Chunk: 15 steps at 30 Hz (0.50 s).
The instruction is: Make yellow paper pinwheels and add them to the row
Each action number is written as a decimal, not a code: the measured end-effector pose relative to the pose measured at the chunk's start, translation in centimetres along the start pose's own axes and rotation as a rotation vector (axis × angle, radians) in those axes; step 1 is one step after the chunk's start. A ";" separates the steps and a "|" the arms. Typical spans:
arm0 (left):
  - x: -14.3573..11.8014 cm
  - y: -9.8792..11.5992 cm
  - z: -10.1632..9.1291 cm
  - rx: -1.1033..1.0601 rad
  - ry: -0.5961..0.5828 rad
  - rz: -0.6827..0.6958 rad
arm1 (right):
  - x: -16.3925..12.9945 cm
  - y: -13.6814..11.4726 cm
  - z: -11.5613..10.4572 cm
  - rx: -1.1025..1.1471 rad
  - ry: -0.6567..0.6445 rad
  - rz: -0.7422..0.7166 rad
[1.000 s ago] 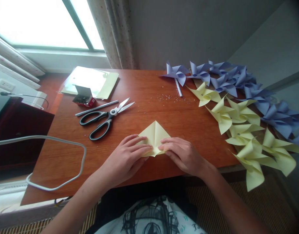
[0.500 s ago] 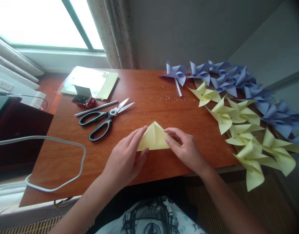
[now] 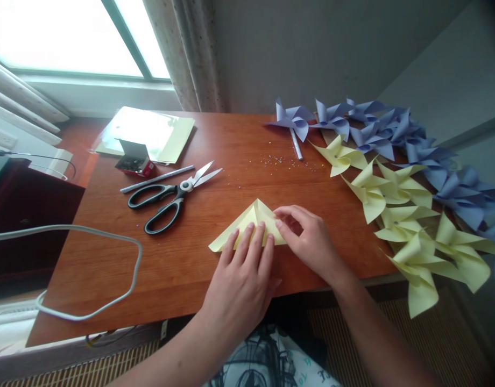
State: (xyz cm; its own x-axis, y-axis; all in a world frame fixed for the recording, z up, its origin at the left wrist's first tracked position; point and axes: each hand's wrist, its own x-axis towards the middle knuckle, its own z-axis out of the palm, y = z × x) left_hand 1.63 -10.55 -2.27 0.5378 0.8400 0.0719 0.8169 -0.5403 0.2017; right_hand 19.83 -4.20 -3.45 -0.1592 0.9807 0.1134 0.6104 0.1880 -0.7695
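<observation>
A yellow sheet of paper (image 3: pixel 227 235), folded into a triangle with its peak pointing away from me, lies on the wooden table near its front edge. Across its lower middle rest the outstretched fingers of my left hand (image 3: pixel 241 274), pressing it flat. My right hand (image 3: pixel 306 236) pinches the triangle's right side between thumb and curled fingers. That right corner is hidden behind the hand.
Black-handled scissors (image 3: pixel 178 194) lie open left of the paper, beside a silver stick (image 3: pixel 156 179). Behind are a small red box (image 3: pixel 135 167) and paper sheets (image 3: pixel 177 141). Yellow pinwheels (image 3: pixel 370 191) and purple pinwheels (image 3: pixel 374 138) cover the right side. A white cable (image 3: pixel 136 263) loops left.
My left hand has left the triangle's left side and moved right, its fingers now flat on the middle. The left corner shows. My right hand stays almost in place.
</observation>
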 end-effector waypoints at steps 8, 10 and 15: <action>0.8 -0.4 0.3 -0.055 -0.051 0.025 | 4.5 0.3 1.0 -0.158 -0.081 -0.025; 1.0 -0.6 0.4 -0.058 -0.055 0.023 | 5.4 -0.1 1.3 -0.201 -0.136 -0.033; 1.1 -1.0 0.8 -0.056 -0.052 0.009 | 6.6 -1.0 1.5 -0.290 -0.246 -0.024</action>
State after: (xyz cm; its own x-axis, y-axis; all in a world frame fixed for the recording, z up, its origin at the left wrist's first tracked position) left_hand 1.61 -9.10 -3.18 0.5567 0.8303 0.0236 0.7995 -0.5434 0.2560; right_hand 17.04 2.01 -2.91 -0.3362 0.9403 -0.0522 0.7926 0.2526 -0.5550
